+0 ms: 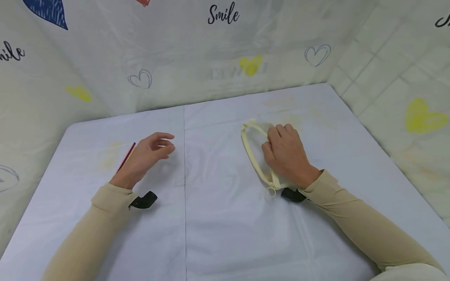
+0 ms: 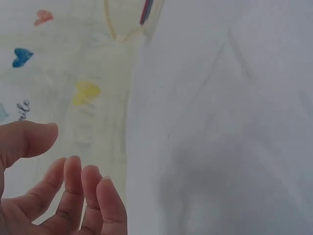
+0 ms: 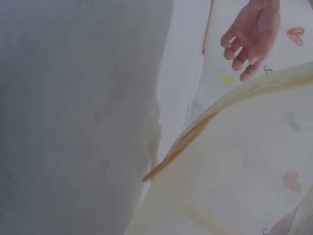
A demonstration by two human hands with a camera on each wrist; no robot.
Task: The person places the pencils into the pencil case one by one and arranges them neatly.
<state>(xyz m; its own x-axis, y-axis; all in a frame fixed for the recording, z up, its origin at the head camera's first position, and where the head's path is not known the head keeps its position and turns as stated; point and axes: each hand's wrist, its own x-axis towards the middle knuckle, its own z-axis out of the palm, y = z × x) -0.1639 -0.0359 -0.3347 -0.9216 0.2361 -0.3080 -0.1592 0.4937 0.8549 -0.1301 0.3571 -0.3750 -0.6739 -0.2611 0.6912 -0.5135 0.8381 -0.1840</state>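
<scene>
"Two tan sleeves (image 1: 84,234) reached in over the white table (image 1: 225,234). How did the hands lie?"

"The left hand (image 1: 145,156) hung above the table, pointing toward the right side, its fingers loosely bent and the thumb apart from them. The right arm came in from the lower right corner, and the right hand (image 1: 286,150) was turned knuckles up, its fingers curled in."

"Curled on what?"

"On a pale yellow, see-through pouch (image 1: 251,158). It gripped the edge on the pouch's right side, though the fingertips themselves were hidden under the hand."

"Where was the pouch?"

"Right of the table's seam (image 1: 184,156), directly under the right hand, its band standing in a loop. A ring pull (image 1: 275,192) hung at the near corner, beside a black wrist piece (image 1: 293,195)."

"And by the other wrist?"

"Thin red and yellow sticks (image 1: 125,158), partly covered by it."

"Could any writing be read?"

"'Smile' (image 1: 224,14), in black script on the wall sheet (image 1: 175,50) behind the table. At the left edge the same script was cut to 'mile' (image 1: 12,52). Faint reversed letters (image 1: 215,74) sat beside a yellow heart (image 1: 250,65), too pale for me to make out."
</scene>
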